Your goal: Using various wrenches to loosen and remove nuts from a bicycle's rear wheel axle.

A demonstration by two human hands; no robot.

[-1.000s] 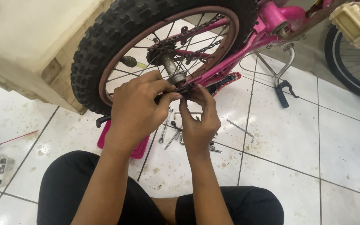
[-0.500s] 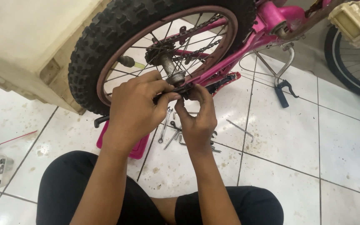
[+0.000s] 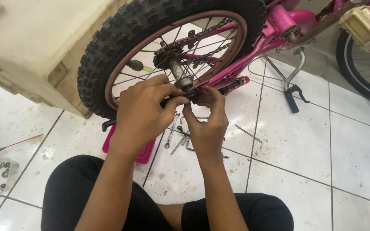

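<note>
A person sits on a white tiled floor (image 3: 322, 141), knees in black trousers nearest the camera. Just beyond, loose wrenches (image 3: 177, 136) lie on the tiles beside a pink tray (image 3: 144, 153). Both hands meet at the rear axle (image 3: 180, 73) of an upturned pink bicycle (image 3: 279, 25). The left hand (image 3: 144, 113) has its fingers curled shut around a dark tool (image 3: 189, 95) at the axle nut. The right hand (image 3: 206, 122) pinches the same tool from below. Behind them stands the knobbly black wheel (image 3: 108, 55), chain visible through the spokes.
</note>
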